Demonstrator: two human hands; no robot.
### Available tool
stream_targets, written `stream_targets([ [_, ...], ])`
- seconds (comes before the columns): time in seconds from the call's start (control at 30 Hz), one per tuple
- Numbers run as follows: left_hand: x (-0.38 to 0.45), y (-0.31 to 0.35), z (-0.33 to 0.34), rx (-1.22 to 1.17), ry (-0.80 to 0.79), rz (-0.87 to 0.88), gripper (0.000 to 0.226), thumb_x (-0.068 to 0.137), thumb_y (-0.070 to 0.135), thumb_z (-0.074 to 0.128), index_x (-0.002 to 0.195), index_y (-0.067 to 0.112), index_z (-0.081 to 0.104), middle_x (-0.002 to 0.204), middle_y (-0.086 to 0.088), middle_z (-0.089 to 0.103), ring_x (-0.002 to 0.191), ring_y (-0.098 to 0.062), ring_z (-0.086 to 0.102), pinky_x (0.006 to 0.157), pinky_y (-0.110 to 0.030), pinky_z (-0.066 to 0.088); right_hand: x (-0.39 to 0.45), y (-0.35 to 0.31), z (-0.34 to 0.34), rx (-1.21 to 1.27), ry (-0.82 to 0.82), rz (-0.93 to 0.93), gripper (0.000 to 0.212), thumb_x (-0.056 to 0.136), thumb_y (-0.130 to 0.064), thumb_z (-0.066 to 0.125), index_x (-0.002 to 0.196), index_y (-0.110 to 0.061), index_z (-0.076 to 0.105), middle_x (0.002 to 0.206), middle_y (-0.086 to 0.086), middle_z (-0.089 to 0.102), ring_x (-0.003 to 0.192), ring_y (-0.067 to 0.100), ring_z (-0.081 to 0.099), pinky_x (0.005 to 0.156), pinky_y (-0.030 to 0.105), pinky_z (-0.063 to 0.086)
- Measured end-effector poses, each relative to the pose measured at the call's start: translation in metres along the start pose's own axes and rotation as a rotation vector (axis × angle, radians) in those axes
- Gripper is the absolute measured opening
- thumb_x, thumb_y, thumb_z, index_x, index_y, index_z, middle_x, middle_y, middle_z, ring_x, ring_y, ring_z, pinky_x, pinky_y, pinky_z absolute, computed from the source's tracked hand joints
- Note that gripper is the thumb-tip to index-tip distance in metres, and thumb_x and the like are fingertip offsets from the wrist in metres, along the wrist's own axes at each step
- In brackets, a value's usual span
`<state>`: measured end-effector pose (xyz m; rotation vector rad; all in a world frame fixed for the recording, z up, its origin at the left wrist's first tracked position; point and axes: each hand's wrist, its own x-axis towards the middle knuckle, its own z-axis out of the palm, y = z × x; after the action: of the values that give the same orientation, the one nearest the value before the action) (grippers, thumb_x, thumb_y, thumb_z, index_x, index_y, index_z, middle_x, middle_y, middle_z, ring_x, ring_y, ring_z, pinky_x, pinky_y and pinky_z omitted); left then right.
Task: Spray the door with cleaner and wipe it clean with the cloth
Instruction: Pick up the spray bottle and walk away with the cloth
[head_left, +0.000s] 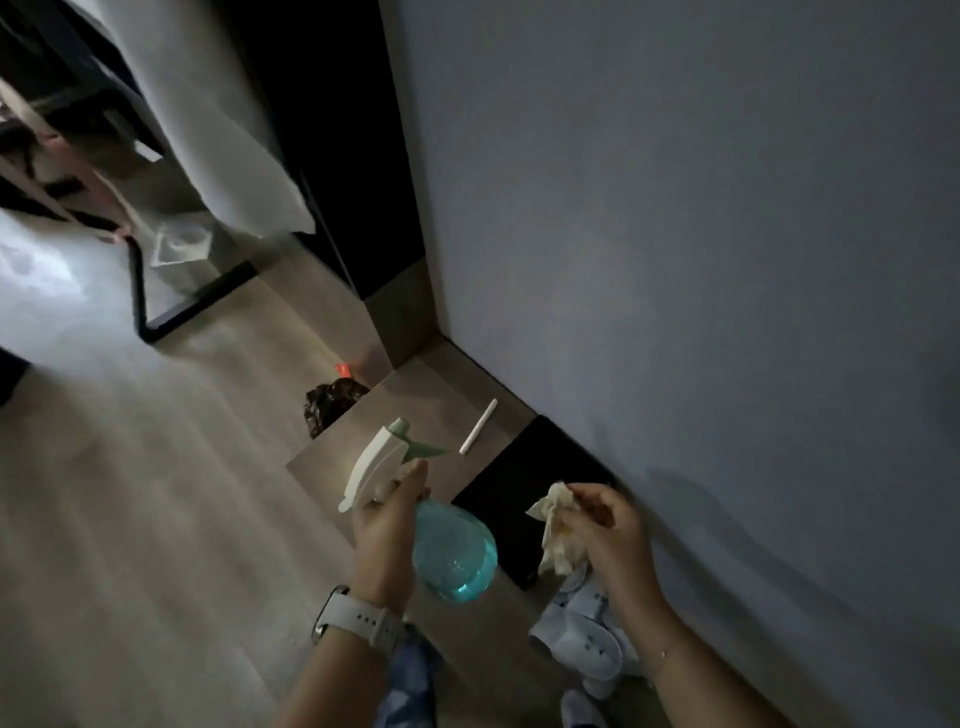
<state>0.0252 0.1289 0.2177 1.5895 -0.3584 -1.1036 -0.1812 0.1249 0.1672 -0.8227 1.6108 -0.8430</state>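
A large grey door (701, 234) fills the right half of the view. My left hand (384, 530) grips the neck of a spray bottle (452, 556) that has a teal body and a white trigger head with a pale green nozzle; the nozzle points up and to the right. My right hand (613, 535) holds a crumpled off-white cloth (556, 525) low, close to the door's bottom part. Neither the bottle nor the cloth touches the door.
A black mat (524, 483) lies on the floor at the door's foot, with a white stick (478, 427) beyond it. A black bag (332, 402) sits further back. Light blue slippers (587, 639) are below my hands. A black-framed mirror (192, 296) leans at the left.
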Motion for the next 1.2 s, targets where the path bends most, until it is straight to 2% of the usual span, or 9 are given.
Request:
stream_targets([
  [0.07, 0.039, 0.000, 0.003, 0.049, -0.059, -0.043, 0.030, 0.092, 0.014, 0.066, 0.119, 0.005, 0.060, 0.099, -0.013, 0.062, 0.091, -0.026, 0.061, 0.083, -0.037, 0.053, 0.017, 0.002, 0.024, 0.026, 0.123, 0.016, 0.019, 0.084, -0.007, 0.072, 0.088, -0.024, 0.069, 0.089, 0.000, 0.072, 0.084, 0.017, 0.067, 0.069, 0.025, 0.050],
  [0.17, 0.088, 0.006, 0.014, 0.160, -0.201, -0.111, 0.012, 0.090, 0.015, 0.069, 0.099, 0.021, 0.063, 0.097, -0.006, 0.065, 0.092, -0.022, 0.062, 0.090, -0.037, 0.050, 0.029, 0.015, 0.059, 0.075, 0.379, 0.076, 0.015, 0.085, -0.010, 0.073, 0.089, -0.023, 0.069, 0.085, 0.002, 0.071, 0.077, 0.016, 0.066, 0.061, 0.020, 0.050],
  [0.4, 0.141, -0.016, 0.052, 0.404, -0.468, -0.174, 0.021, 0.082, 0.006, 0.077, 0.070, 0.014, 0.062, 0.067, 0.002, 0.062, 0.056, 0.000, 0.057, 0.059, -0.023, 0.045, 0.040, 0.051, 0.109, 0.158, 0.620, 0.278, 0.016, 0.086, -0.003, 0.067, 0.091, -0.018, 0.070, 0.085, 0.002, 0.071, 0.082, 0.019, 0.067, 0.071, 0.029, 0.052],
  [0.53, 0.150, -0.049, 0.080, 0.430, -0.622, -0.209, 0.021, 0.080, 0.003, 0.077, 0.080, 0.022, 0.068, 0.066, 0.018, 0.071, 0.066, 0.007, 0.064, 0.063, -0.007, 0.047, 0.064, 0.077, 0.105, 0.035, 0.660, 0.370, 0.024, 0.081, -0.001, 0.068, 0.081, -0.025, 0.066, 0.079, -0.004, 0.068, 0.083, 0.019, 0.065, 0.075, 0.029, 0.047],
  [0.67, 0.159, -0.088, 0.102, 0.453, -0.765, -0.204, 0.021, 0.082, 0.004, 0.077, 0.100, 0.013, 0.070, 0.083, 0.005, 0.069, 0.082, -0.008, 0.065, 0.071, -0.013, 0.051, 0.095, 0.104, 0.101, -0.042, 0.683, 0.431, 0.017, 0.081, -0.003, 0.064, 0.086, -0.019, 0.067, 0.080, 0.000, 0.066, 0.086, 0.022, 0.064, 0.073, 0.030, 0.044],
  [0.93, 0.165, -0.133, 0.115, 0.551, -0.951, -0.095, 0.023, 0.084, -0.001, 0.074, 0.087, 0.012, 0.056, 0.076, 0.000, 0.055, 0.063, 0.001, 0.055, 0.061, -0.016, 0.050, 0.120, 0.135, 0.108, 0.015, 0.701, 0.399, 0.015, 0.092, -0.015, 0.060, 0.090, -0.028, 0.066, 0.075, -0.014, 0.064, 0.073, 0.002, 0.060, 0.062, 0.014, 0.041],
  [1.03, 0.166, -0.139, 0.105, 0.627, -1.029, 0.020, 0.027, 0.081, 0.002, 0.078, 0.093, 0.003, 0.054, 0.080, -0.006, 0.056, 0.070, -0.008, 0.057, 0.065, -0.025, 0.052, 0.114, 0.134, 0.110, 0.047, 0.701, 0.347, 0.018, 0.094, -0.019, 0.059, 0.080, -0.024, 0.068, 0.069, -0.003, 0.067, 0.064, 0.005, 0.059, 0.056, 0.011, 0.039],
  [1.13, 0.166, -0.144, 0.089, 0.685, -1.070, 0.089, 0.030, 0.079, 0.008, 0.081, 0.099, 0.017, 0.060, 0.099, -0.008, 0.062, 0.087, -0.018, 0.063, 0.076, -0.034, 0.057, 0.096, 0.135, 0.111, 0.102, 0.708, 0.342, 0.019, 0.093, -0.018, 0.062, 0.074, -0.020, 0.062, 0.070, -0.002, 0.065, 0.071, 0.008, 0.059, 0.071, 0.022, 0.042],
  [1.2, 0.167, -0.143, 0.082, 0.772, -1.077, 0.121, 0.035, 0.077, 0.013, 0.081, 0.101, 0.028, 0.060, 0.105, -0.005, 0.063, 0.096, -0.021, 0.063, 0.081, -0.037, 0.057, 0.076, 0.132, 0.114, 0.208, 0.723, 0.322, 0.013, 0.091, -0.010, 0.065, 0.096, -0.022, 0.067, 0.089, -0.012, 0.066, 0.092, 0.008, 0.060, 0.088, 0.027, 0.046],
])
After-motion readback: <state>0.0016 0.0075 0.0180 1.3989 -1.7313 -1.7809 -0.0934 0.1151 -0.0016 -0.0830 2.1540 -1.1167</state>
